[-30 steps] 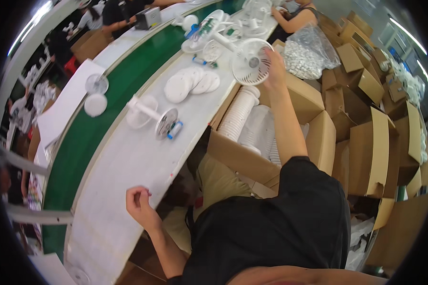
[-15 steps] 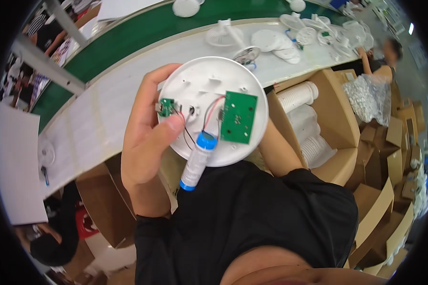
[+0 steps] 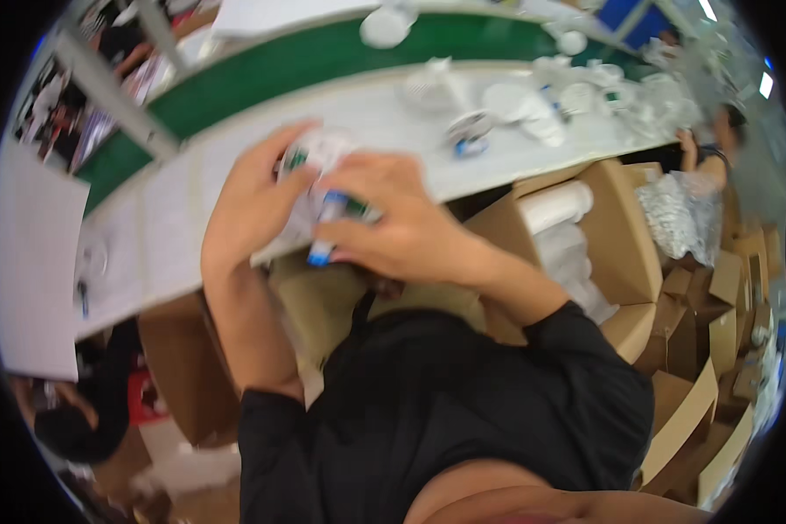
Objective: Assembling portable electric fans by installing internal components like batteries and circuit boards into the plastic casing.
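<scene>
A white round plastic part [image 3: 319, 175] is held up close in front of the chest, just over the near edge of the white worktable [image 3: 393, 122], and it's pretty blurred so the details can't really be made out. It's gripped from the left side by the left hand [image 3: 249, 205], fingers curled around its rim. The right hand [image 3: 402, 227] is laid over the front of it, fingers closed down on a small cylinder with a blue end [image 3: 323, 236] that's pressed against the part. Behind the table a green conveyor belt [image 3: 323, 61] can be seen, with more white round parts [image 3: 533, 109] scattered on the table further right. An open cardboard box [image 3: 611, 236] with rolled white stacks in it is parked just to the right of the arms.
</scene>
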